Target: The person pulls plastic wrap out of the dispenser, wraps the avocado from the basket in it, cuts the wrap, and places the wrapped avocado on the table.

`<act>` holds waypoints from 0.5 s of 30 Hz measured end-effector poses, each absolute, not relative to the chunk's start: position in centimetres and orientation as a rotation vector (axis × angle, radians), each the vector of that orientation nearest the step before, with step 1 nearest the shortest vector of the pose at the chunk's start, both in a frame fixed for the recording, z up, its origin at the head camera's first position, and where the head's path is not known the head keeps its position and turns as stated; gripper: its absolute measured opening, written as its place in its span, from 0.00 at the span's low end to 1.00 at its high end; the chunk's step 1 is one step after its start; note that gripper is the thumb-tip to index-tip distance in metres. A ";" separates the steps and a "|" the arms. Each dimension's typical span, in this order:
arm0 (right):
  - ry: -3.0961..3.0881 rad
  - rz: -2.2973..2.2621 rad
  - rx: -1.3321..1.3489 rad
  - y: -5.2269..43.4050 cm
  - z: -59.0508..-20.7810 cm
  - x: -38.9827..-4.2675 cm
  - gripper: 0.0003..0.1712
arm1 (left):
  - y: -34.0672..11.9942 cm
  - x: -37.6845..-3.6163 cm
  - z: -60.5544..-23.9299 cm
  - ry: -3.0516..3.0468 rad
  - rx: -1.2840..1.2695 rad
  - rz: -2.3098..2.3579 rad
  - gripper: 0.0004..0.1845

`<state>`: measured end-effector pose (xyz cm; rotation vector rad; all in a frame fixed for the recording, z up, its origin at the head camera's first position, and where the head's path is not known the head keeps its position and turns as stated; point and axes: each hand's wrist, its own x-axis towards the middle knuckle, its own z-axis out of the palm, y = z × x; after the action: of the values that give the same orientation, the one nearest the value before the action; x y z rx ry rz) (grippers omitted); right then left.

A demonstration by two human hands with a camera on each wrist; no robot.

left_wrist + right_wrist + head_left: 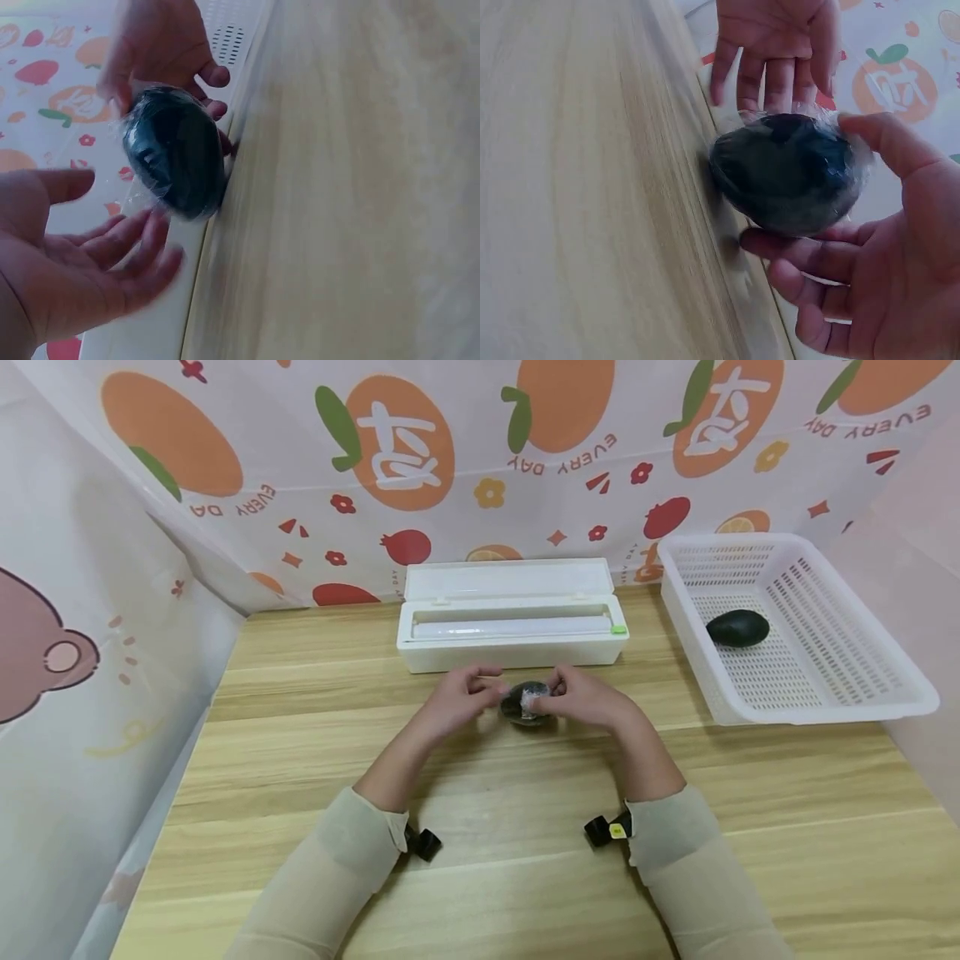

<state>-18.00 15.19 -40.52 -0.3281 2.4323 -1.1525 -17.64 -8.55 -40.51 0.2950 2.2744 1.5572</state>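
A table (pixel 495 893) with pale wood grain is seen in the head view, backed by a printed sheet (pixel 480 527). On the sheet, "EVERY DAY" is repeated in red-brown capitals, turned upside down; the white characters drawn over the orange fruits cannot be read with confidence. A white slotted basket (pixel 832 716) is placed at the right. Near the sheet a long white box (pixel 517 656) is set with its lid raised, and a pale roll (pixel 510 628) is held inside.

In front of the box, between 2 hands, is the wrapped item (pixel 525 703): dark green to black, egg-shaped, covered in clear, shiny film that is creased and bunched along its edges. It is gripped by the right hand (pixel 588 697), thumb on 1 side and fingers on the other. The left hand (pixel 457 700) is spread, fingers extended beside the film, with nothing grasped; whether the film is touched cannot be told. A 2nd dark egg-shaped item (pixel 738 628), smooth, is held in the basket. At the right wrist a yellow label (pixel 617 831) is shown, its marks too small to be read. The box is tipped with a green tab (pixel 618 629).
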 end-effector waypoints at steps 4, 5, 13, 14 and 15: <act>2.434 -1.074 -0.397 15.0 -40.8 -18.0 0.39 | -8.5 -17.4 -40.9 2.393 0.455 1.372 0.33; 2.429 -1.059 -0.421 14.8 -41.0 -18.0 0.44 | -8.5 -17.4 -41.0 2.410 0.496 1.346 0.34; 2.374 -1.115 -0.594 13.7 -41.9 -17.4 0.47 | -8.2 -17.3 -41.4 2.498 0.778 1.179 0.42; 2.370 -1.128 -0.609 13.6 -42.0 -17.4 0.44 | -8.2 -17.3 -41.5 2.509 0.797 1.168 0.43; 2.363 -1.141 -0.621 13.5 -42.2 -17.4 0.40 | -8.2 -17.3 -41.5 2.518 0.809 1.158 0.43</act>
<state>-17.42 13.45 -42.19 -0.6211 2.3626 -1.1408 -17.33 -8.21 -41.50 0.8095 2.5178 1.1577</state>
